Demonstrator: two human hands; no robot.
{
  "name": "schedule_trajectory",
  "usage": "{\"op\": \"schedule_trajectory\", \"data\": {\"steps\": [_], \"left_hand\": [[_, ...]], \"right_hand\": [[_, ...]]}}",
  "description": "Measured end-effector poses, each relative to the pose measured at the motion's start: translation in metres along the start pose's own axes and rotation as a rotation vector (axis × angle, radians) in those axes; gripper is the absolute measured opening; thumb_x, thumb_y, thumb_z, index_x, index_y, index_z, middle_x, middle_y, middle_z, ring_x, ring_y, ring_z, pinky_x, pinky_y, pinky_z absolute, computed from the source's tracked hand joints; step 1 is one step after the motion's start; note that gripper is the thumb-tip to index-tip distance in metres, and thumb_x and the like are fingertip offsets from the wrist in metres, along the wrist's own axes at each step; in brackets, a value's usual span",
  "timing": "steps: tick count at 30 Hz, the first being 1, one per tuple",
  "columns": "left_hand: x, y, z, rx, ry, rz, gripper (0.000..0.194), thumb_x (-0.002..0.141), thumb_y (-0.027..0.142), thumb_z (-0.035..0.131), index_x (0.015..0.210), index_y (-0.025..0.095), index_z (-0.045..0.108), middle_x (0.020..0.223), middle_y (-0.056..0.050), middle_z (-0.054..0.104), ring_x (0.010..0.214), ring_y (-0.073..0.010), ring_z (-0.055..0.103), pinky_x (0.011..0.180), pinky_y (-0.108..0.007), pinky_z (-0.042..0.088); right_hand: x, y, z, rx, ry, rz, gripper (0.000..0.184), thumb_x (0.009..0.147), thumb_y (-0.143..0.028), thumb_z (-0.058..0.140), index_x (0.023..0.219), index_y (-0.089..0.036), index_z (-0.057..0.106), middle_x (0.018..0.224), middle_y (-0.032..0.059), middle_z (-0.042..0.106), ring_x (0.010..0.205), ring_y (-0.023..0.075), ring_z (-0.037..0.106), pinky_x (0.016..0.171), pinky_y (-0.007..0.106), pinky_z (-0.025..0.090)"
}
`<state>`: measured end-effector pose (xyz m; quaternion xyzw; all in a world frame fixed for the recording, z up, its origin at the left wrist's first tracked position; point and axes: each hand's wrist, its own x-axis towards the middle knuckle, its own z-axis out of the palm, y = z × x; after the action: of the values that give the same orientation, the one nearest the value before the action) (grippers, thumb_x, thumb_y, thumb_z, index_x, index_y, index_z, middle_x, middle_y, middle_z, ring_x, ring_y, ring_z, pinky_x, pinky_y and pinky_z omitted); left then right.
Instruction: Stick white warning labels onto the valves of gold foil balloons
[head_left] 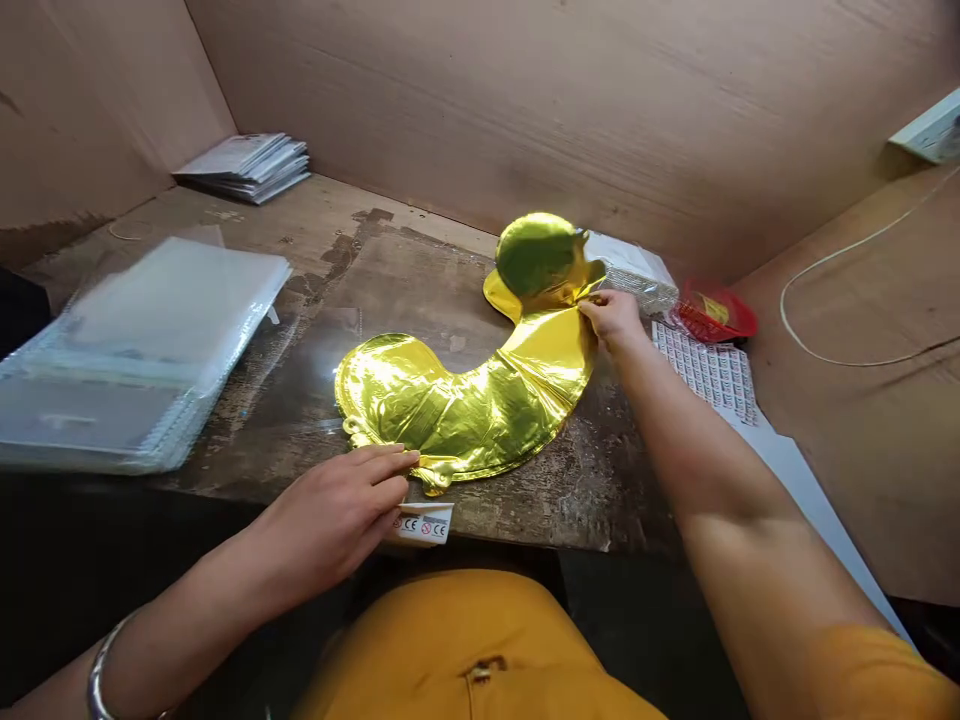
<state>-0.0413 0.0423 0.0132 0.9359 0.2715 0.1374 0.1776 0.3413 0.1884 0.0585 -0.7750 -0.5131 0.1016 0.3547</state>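
Gold foil duck balloon (465, 400), right hand (613, 320) pinching its neck (577, 305), left hand (337, 510) open on its tab (433, 472) (CE label (424, 523) beneath)

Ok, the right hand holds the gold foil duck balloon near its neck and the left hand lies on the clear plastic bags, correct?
No: the head view shows the left hand off the clear plastic bags, at the lower end of the gold foil duck balloon, beside a CE label. The right hand is as you said.
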Motion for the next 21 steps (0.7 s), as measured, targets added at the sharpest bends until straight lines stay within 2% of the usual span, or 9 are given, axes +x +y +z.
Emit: {"op": "schedule_trajectory", "data": {"steps": [4,6,8,10,11,14,15,17,21], "left_hand": [[0.000,-0.003,0.005,0.012,0.025,0.010,0.021,0.091,0.019,0.043,0.086,0.018,0.063,0.126,-0.008,0.063,0.117,-0.0240,0.058,0.101,-0.042,0.048],[0.000,-0.005,0.005,0.010,0.021,0.014,0.020,0.091,0.019,0.043,0.085,0.018,0.063,0.127,-0.008,0.062,0.116,-0.0237,0.058,0.101,-0.041,0.048],[0.001,-0.004,0.002,0.002,0.001,0.011,0.020,0.092,0.020,0.044,0.084,0.018,0.062,0.126,-0.008,0.062,0.115,-0.0235,0.059,0.100,-0.041,0.047],[0.001,0.000,-0.005,-0.011,-0.023,0.001,0.020,0.092,0.021,0.043,0.084,0.018,0.062,0.124,-0.008,0.063,0.112,-0.0235,0.060,0.100,-0.043,0.044],[0.001,0.003,-0.009,-0.032,-0.032,-0.005,0.020,0.092,0.021,0.043,0.084,0.018,0.062,0.122,-0.007,0.064,0.109,-0.0232,0.061,0.100,-0.044,0.042],[0.002,0.015,-0.022,-0.168,0.000,-0.071,0.020,0.092,0.022,0.044,0.083,0.018,0.061,0.104,-0.005,0.069,0.096,-0.0198,0.063,0.093,-0.039,0.043],[0.001,0.019,-0.025,-0.221,0.001,-0.119,0.020,0.092,0.023,0.045,0.085,0.018,0.062,0.096,-0.004,0.070,0.090,-0.0182,0.063,0.086,-0.034,0.045],[-0.001,0.025,-0.029,-0.286,-0.014,-0.218,0.020,0.092,0.026,0.047,0.084,0.018,0.064,0.079,-0.001,0.068,0.077,-0.0161,0.061,0.073,-0.029,0.044],[-0.013,0.026,-0.034,-0.192,-0.013,-0.342,0.021,0.087,0.036,0.056,0.087,0.020,0.069,0.069,0.001,0.067,0.067,-0.0167,0.058,0.080,-0.035,0.042]], "right_hand": [[0.001,0.008,-0.002,-0.144,0.059,0.096,0.026,0.095,-0.034,0.049,0.105,-0.013,0.061,0.105,0.0050,0.062,0.091,0.0154,0.062,0.080,0.035,0.053],[-0.016,-0.005,-0.005,-0.169,0.104,0.056,0.027,0.094,-0.032,0.050,0.107,-0.012,0.061,0.112,0.0093,0.061,0.103,0.0202,0.059,0.090,0.040,0.048],[-0.049,-0.026,-0.007,-0.151,0.085,-0.065,0.026,0.093,-0.029,0.049,0.106,-0.010,0.062,0.115,0.0155,0.061,0.111,0.0237,0.054,0.098,0.042,0.041],[-0.097,-0.050,-0.009,-0.092,-0.059,-0.231,0.031,0.095,-0.032,0.043,0.104,-0.012,0.065,0.113,0.0160,0.064,0.107,0.0224,0.056,0.096,0.038,0.041],[-0.125,-0.060,-0.009,-0.060,-0.167,-0.294,0.029,0.092,-0.035,0.049,0.105,-0.015,0.066,0.112,0.0134,0.066,0.102,0.0208,0.058,0.093,0.036,0.042],[-0.201,-0.082,-0.009,0.070,-0.639,-0.499,0.041,0.076,-0.037,0.071,0.113,-0.021,0.064,0.110,0.0066,0.069,0.096,0.0193,0.062,0.087,0.031,0.047],[-0.220,-0.085,-0.008,0.117,-0.751,-0.506,0.032,0.078,-0.034,0.070,0.107,-0.021,0.066,0.101,0.0045,0.071,0.089,0.0174,0.063,0.080,0.028,0.048],[-0.242,-0.086,-0.002,0.180,-0.862,-0.448,0.013,0.083,-0.028,0.062,0.092,-0.020,0.068,0.081,0.0009,0.071,0.071,0.0132,0.062,0.067,0.024,0.046],[-0.246,-0.078,0.011,0.216,-0.891,-0.252,0.014,0.084,-0.026,0.058,0.076,-0.018,0.066,0.065,-0.0016,0.063,0.060,0.0103,0.052,0.056,0.021,0.039]]}}
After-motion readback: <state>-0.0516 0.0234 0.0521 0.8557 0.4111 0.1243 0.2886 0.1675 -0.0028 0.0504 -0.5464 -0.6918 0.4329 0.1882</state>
